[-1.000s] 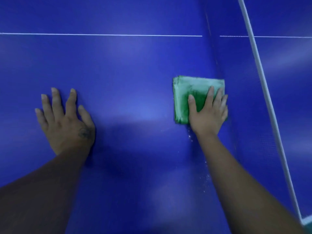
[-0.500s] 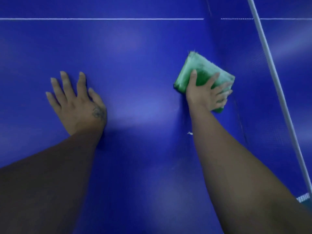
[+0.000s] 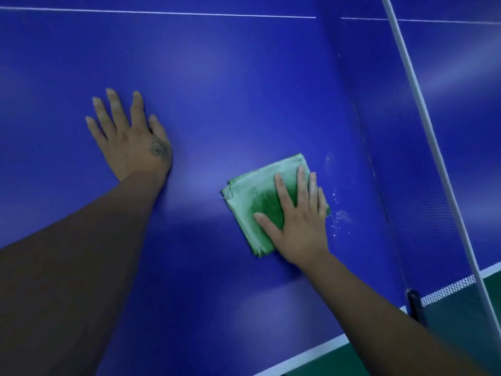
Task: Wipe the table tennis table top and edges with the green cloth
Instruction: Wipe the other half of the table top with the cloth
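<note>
Two bare hands lie flat on the blue table tennis table [image 3: 244, 90]. The left hand [image 3: 130, 142], out at about ten o'clock from the cloth and well apart from it, rests palm down with its fingers straight and spread, holding nothing (a small dark mark shows near the base of the thumb). The right hand [image 3: 298, 223] presses down on the green cloth [image 3: 252, 210], fingers straight and pointing toward twelve o'clock, thumb stretched out toward nine; nothing is curled round the fabric.

The green cloth is folded into a thick pad and lies flat on the table top, turned a little so that one corner aims at about one o'clock. Its right half is under the palm and fingers.

Just beside the cloth, at three o'clock, pale specks [image 3: 339, 215] are scattered over the blue surface. Farther toward three o'clock stands the net [image 3: 423, 172], its white top band [image 3: 418, 104] running from twelve down to five o'clock. At six o'clock of the right hand the table's white edge line [image 3: 311, 356] borders green floor [image 3: 325, 367]. A thin white line [image 3: 162, 12] crosses the table at twelve o'clock.
</note>
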A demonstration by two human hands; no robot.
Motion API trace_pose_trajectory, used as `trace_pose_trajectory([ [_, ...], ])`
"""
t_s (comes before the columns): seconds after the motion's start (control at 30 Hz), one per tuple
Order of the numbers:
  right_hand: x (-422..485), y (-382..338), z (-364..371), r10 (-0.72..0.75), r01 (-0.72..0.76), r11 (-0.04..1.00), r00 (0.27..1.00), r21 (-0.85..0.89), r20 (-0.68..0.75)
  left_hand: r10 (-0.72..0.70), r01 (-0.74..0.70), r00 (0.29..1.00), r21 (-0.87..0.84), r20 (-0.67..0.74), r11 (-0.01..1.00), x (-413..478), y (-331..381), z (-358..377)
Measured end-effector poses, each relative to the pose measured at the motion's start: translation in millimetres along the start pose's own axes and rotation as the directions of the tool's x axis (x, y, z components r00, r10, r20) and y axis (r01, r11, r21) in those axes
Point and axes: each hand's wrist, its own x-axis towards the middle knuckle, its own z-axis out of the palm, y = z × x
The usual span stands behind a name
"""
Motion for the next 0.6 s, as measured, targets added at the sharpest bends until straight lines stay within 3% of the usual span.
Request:
trace_pose_trajectory([
  [0.1,52,6,-11,-0.029,0.029,1.0,0.999,-0.002,0.023,0.039,-0.039,0.999,0.004,-0.009,0.999,-44,1,0],
  [0.33,163,47,-49,0.053,-0.058,0.997,0.994,0.046,0.096,0.139,-0.138,0.99,0.066,-0.016,0.988,-191,12,12],
  [0.6,125,116,-49,0.275,-0.274,0.953,0.961,0.127,0.013,0.144,-0.139,0.987,0.082,-0.069,0.987,-199,15,16],
])
